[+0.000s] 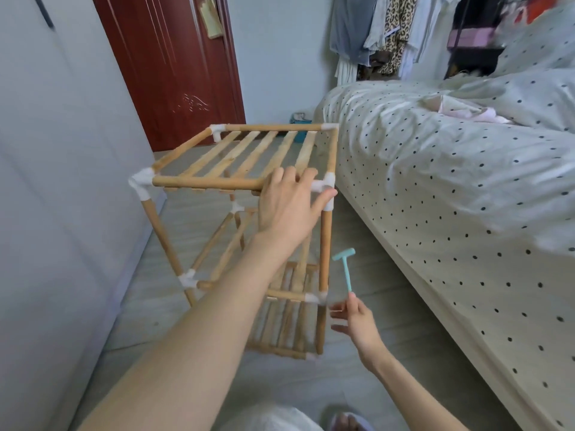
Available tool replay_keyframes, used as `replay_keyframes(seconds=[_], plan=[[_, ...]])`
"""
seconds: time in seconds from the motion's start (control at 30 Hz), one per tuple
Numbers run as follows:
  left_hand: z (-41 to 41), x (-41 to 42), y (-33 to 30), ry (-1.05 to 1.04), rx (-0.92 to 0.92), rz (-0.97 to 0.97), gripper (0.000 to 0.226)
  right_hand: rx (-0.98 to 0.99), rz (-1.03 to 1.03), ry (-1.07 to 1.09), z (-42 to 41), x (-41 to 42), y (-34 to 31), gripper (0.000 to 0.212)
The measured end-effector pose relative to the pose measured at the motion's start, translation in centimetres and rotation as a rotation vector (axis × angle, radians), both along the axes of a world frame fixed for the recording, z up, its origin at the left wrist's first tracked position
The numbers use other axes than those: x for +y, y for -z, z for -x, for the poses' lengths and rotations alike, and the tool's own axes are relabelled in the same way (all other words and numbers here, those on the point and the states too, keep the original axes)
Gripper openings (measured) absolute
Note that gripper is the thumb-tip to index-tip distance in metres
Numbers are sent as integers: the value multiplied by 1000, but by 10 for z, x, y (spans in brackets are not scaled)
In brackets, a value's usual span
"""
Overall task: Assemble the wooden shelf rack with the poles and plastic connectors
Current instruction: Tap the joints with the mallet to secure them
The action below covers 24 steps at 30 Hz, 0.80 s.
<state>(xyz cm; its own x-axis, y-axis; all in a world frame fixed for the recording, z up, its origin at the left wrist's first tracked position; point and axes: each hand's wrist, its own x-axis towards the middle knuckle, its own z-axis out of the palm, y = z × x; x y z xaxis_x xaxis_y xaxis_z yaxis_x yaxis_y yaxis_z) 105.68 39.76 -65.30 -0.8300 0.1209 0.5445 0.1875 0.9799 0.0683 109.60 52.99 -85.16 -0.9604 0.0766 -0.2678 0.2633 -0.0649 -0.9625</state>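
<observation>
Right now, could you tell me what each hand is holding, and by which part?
The right hand pinches the small teal plastic hammer by its handle's lower end. The left hand rests on the wooden shelf rack's top front pole, beside a white plastic corner connector.

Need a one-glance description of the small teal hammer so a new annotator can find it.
Start at the wooden shelf rack standing on the floor between the grey wall and the polka-dot bed. Just right of its near right pole, low down, the right hand pinches the teal hammer by the handle's end, head up. It is the only teal, T-shaped item among tan poles and white connectors.
</observation>
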Motion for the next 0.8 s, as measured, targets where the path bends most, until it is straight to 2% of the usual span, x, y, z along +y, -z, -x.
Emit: replay_keyframes(seconds=[0.07,0.17,0.27,0.3,0.33,0.4,0.43,0.57,0.67,0.7,0.8], plan=[[6,4,7,125,19,-13,49,-48,-88,71,-4,23,11,41],[8,-12,16,233,29,96,54,-92,-160,223,3,54,17,42],[9,-13,17,214,2,127,66,-144,-8,538,12,66,10,41],[10,-9,17,199,-13,136,69,-172,56,513,10,63,13,40],[11,-4,16,180,-28,143,73,-206,106,400,7,54,17,40],[12,2,16,146,-49,148,79,-242,149,31,-2,34,27,41],[13,3,16,139,-59,150,81,-216,165,-44,-5,29,27,40],[15,3,13,135,-79,160,83,-155,284,275,-3,33,21,38],[14,5,14,137,-77,155,84,-244,292,43,-13,24,27,39],[14,5,14,140,-77,152,84,-240,312,56,-13,25,24,39],[14,5,14,141,-81,141,85,-185,370,430,-8,38,18,38]])
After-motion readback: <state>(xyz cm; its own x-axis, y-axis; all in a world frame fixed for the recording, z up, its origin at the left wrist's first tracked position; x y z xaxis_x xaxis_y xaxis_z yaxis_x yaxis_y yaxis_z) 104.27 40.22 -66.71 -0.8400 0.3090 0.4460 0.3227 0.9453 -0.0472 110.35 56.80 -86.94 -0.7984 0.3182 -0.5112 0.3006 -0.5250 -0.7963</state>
